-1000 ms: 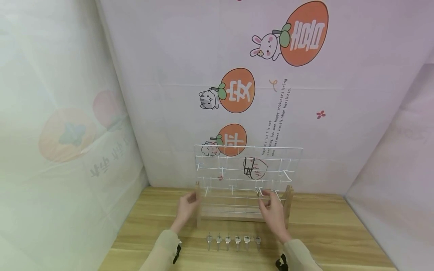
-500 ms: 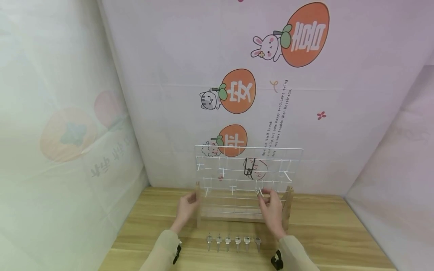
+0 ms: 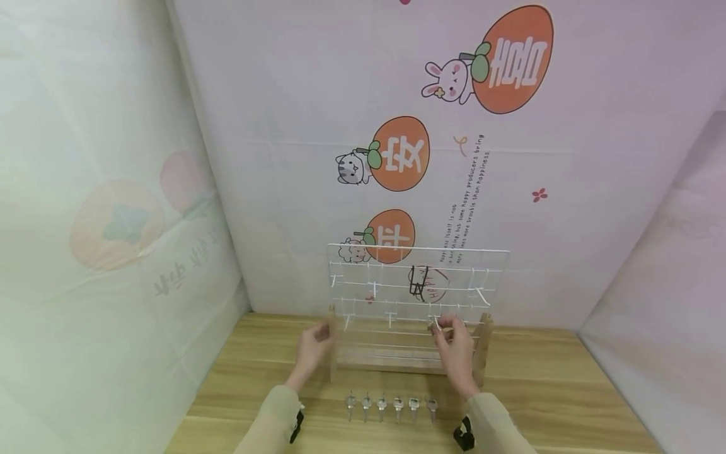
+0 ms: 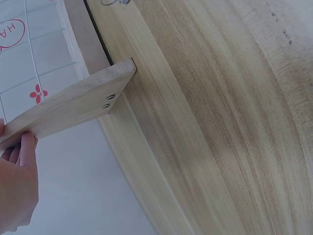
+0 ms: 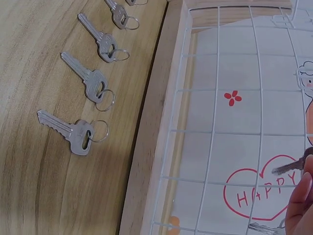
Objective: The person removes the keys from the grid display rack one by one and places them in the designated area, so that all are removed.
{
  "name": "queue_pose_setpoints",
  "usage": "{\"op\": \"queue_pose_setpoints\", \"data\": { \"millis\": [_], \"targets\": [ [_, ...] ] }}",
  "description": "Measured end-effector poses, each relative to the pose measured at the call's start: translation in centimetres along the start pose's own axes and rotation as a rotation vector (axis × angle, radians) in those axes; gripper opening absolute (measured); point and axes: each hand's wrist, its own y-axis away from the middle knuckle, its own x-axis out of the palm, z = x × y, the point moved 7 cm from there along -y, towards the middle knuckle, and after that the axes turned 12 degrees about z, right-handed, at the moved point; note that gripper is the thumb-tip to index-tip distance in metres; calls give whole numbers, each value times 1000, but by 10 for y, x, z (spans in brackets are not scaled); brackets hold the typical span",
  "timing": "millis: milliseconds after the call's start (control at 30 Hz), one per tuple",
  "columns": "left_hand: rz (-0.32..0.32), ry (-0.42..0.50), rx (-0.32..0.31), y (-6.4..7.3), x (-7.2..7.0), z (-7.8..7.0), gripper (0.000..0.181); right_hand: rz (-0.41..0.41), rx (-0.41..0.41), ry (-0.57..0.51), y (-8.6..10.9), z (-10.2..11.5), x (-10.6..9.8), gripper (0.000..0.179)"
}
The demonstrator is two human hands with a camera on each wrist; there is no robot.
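Observation:
My right hand (image 3: 455, 350) is raised to the front of a white wire grid rack (image 3: 416, 251), fingertips right at one of its lower hooks (image 3: 436, 321). Between thumb and finger it pinches a metal key (image 5: 289, 168), whose blade points away from the fingers in the right wrist view. The key's head is partly hidden by the fingers. A second key (image 5: 264, 228) shows below it against the grid. At the rack's left end, my left hand (image 3: 314, 348) grips the wooden side post (image 4: 73, 98), thumb and fingers on either side of its edge.
Several metal keys (image 3: 381, 403) with split rings lie in a row on the wooden table (image 3: 544, 391), before the rack's base bar (image 5: 151, 127). More white hooks (image 3: 482, 295) stick out from the grid. A printed cloth wall (image 3: 306, 208) stands close behind.
My right hand has shifted slightly, its wrist and forearm moving a little left, while the fingertips stay at the same hook. The left hand stays on the post.

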Motion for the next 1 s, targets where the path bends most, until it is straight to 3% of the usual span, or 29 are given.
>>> {"op": "queue_pose_setpoints", "data": {
  "millis": [533,1000],
  "targets": [
    [3,-6,17,0,0,1,42,33,-10,32,5,7,-5,6],
    [8,3,-4,0,1,2,41,39,-42,-22,11,11,-10,6]
  ]
}}
